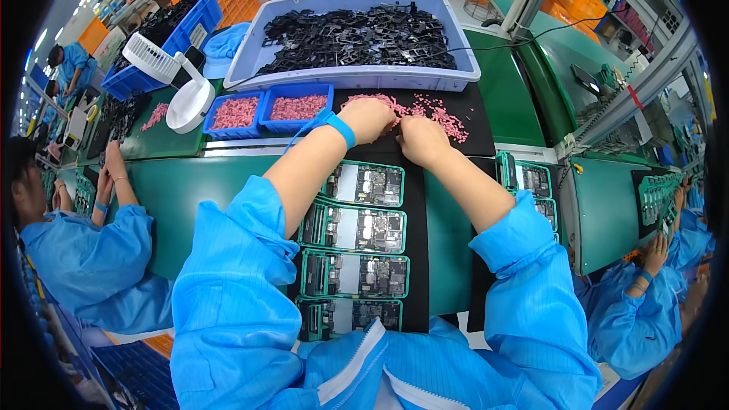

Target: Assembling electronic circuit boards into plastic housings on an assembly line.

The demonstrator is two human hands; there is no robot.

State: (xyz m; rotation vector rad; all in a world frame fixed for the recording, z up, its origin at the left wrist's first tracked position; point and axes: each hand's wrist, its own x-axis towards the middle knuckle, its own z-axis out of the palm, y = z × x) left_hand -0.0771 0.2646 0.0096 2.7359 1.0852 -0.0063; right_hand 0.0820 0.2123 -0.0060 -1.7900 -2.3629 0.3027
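Observation:
My left hand (367, 120), with a blue strap on its wrist, is curled at the near edge of a loose heap of small pink pieces (440, 115). Close beside it, my right hand (423, 140) is also closed, fingertips drawn together toward the left ones. Pink shows around both sets of fingertips, but what they pinch is hidden. Below my wrists, a column of green-framed phone-like units (372, 229) with exposed circuit boards lies on a black mat (417, 288). The topmost unit is partly covered by my left forearm.
Two blue bins (262, 127) of pink pieces stand left of the heap. Behind is a large pale-blue tub (357, 76) of black plastic parts. A white fan (190, 106) stands at left. More green-framed units (535, 180) lie at right. Co-workers sit on both sides.

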